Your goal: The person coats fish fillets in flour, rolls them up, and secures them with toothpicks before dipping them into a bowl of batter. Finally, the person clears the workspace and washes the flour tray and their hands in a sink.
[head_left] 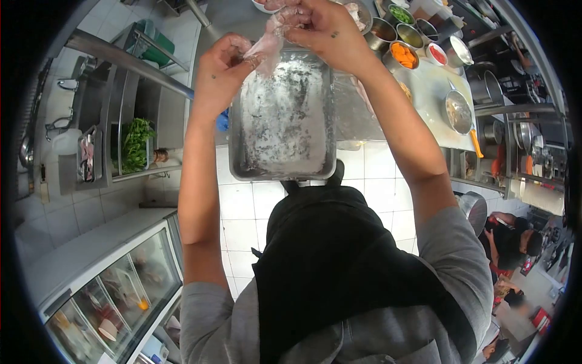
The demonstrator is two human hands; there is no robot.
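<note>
Two hands up over one tray here: the left hand (219,71) and the right hand (321,27) both have their fingers pinched shut on a single pale, pinkish piece of raw meat (271,41), limp and floppy, held between them just above the far rim of the metal tray (237,159). One tray, rectangular, steel, with rounded corners, and inside it a patchy layer of white flour (282,115), powdery and clumped, with dark bare metal showing through in streaks. The tray sits at the near edge of the steel tabletop (427,91), right in front of the person's black apron (339,267). Further along the tabletop to the right, a cluster of small round metal bowls: one holds orange carrot pieces (404,56), one holds chopped green vegetable (400,13), one holds something red (437,54), and I count a few more whose contents I cannot make out. One pan with an orange handle (459,112) lies beyond them, its contents brownish. At the top edge, a bowl of more pale meat (357,12) sits just behind the right hand. Off to the left, one bunch of leafy greens (136,142) stands in a metal sink unit. Lower left, a glass-fronted display case (115,291) with blurred items inside. White tiled floor (242,224) below.
</note>
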